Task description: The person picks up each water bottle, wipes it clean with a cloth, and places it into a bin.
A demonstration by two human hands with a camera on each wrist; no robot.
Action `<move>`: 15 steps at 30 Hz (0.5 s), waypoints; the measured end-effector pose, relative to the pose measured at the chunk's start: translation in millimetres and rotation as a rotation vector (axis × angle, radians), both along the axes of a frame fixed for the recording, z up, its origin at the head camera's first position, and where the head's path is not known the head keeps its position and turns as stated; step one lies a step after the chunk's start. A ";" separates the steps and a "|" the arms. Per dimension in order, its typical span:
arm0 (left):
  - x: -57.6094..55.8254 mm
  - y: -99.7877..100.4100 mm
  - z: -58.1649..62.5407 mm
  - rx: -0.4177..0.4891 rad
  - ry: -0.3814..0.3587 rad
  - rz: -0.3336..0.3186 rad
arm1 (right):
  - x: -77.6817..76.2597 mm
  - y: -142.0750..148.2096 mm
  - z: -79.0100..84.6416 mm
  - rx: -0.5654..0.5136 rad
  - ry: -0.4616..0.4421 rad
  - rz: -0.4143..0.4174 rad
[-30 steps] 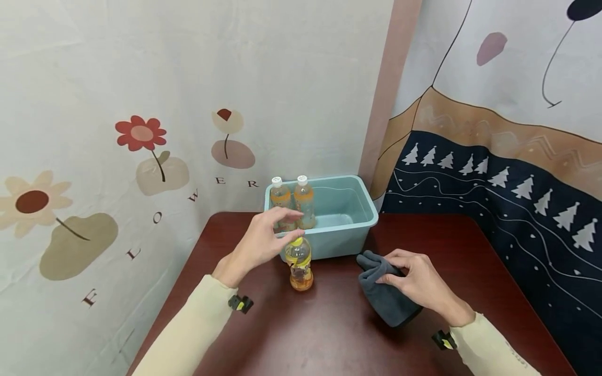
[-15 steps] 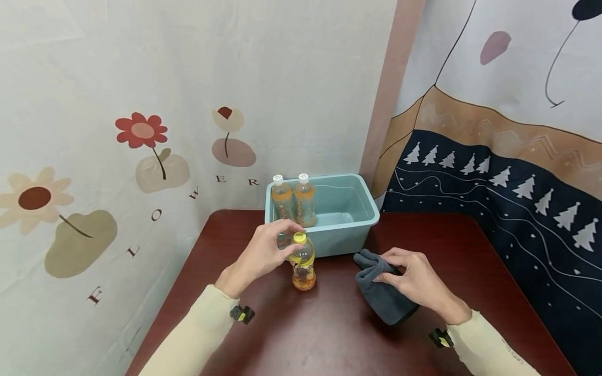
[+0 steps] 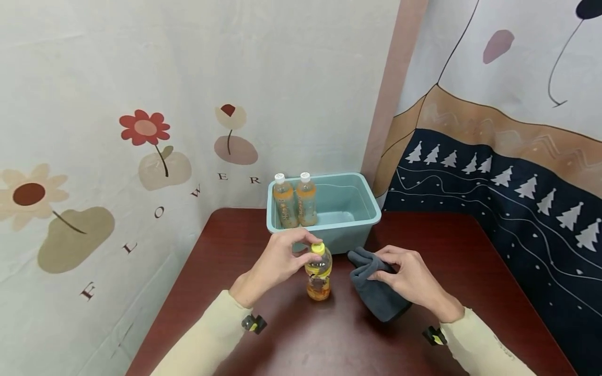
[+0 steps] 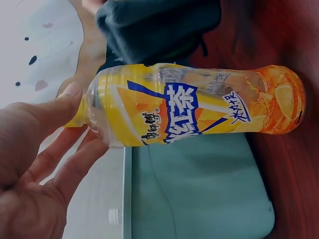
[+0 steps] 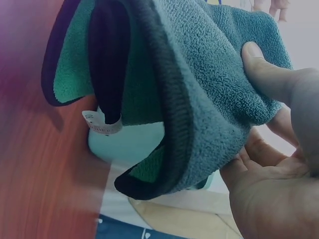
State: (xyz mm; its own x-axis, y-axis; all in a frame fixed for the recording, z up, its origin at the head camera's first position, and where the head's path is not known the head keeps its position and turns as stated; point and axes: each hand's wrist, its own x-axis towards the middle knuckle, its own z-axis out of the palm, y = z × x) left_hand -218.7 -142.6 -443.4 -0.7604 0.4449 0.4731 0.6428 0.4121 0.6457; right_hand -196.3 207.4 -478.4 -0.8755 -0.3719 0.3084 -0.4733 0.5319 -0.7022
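A person's left hand (image 3: 279,258), at lower centre of the head view, has its grip clamped on the yellow cap (image 3: 318,248) of a tea bottle (image 3: 319,279). The bottle is about upright, in front of a pale blue bin (image 3: 348,240); whether its base touches the bench (image 3: 357,350) cannot be told from where I stand. Thumb and fingertips meet the bottle only at its top, presumably so that the labelled sides remain exposed. To the right, the right hand (image 3: 416,277) has its grip together on a folded grey cloth (image 3: 378,295), pinched near its upper edge. The loose part hangs below, which probably leaves a broad face available toward the bottle; cloth and bottle are near each other but apart. A white tag (image 5: 104,124) shows at left in the right wrist view. At upper centre, two white-capped bottles (image 3: 285,206) stand side by side in the bin's left end, an arrangement that seems to reserve the right portion for more.
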 end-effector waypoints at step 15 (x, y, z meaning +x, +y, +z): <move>5.8 25.8 0.2 0.003 0.050 -0.057 | -4.3 -36.6 16.7 -0.019 0.054 0.047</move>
